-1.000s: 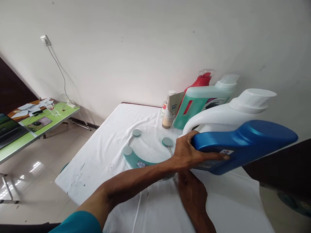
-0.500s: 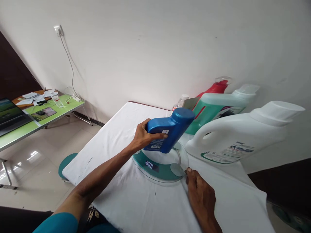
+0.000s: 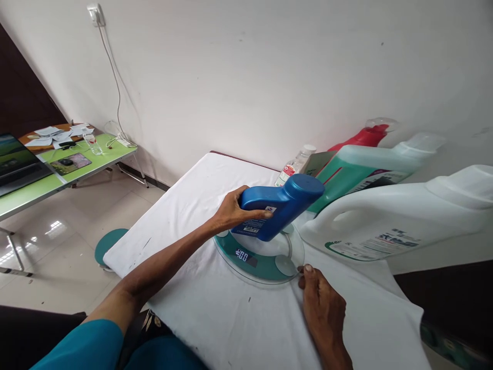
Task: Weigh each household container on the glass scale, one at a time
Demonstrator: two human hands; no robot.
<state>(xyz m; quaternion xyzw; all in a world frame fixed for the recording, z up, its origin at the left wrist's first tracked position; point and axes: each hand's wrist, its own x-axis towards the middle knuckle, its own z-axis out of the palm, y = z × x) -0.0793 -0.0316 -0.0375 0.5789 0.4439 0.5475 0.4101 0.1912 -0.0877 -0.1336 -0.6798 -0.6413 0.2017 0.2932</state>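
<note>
My left hand (image 3: 234, 211) is wrapped round a blue plastic bottle (image 3: 285, 205) with a round blue cap, its thumb lying across the label. The bottle is over the round glass scale (image 3: 265, 270), close to its surface; whether its base rests there I cannot tell. A lit display (image 3: 246, 257) on the scale's green band shows zeros. At the near right of the scale, my right hand (image 3: 323, 303) is closed, thumb and finger pinching the glass rim.
Right of the scale stand a large white detergent jug (image 3: 370, 226), a green jug (image 3: 354, 169), a red bottle (image 3: 365, 137) and a small clear bottle (image 3: 295, 164). A white cloth (image 3: 215, 318) covers the table. Left are a green stool (image 3: 108, 246) and a table (image 3: 46, 180) with a laptop (image 3: 19, 169).
The camera view has shifted slightly, moving most things in the picture. Both hands keep their grips, and the blue bottle stays over the scale.
</note>
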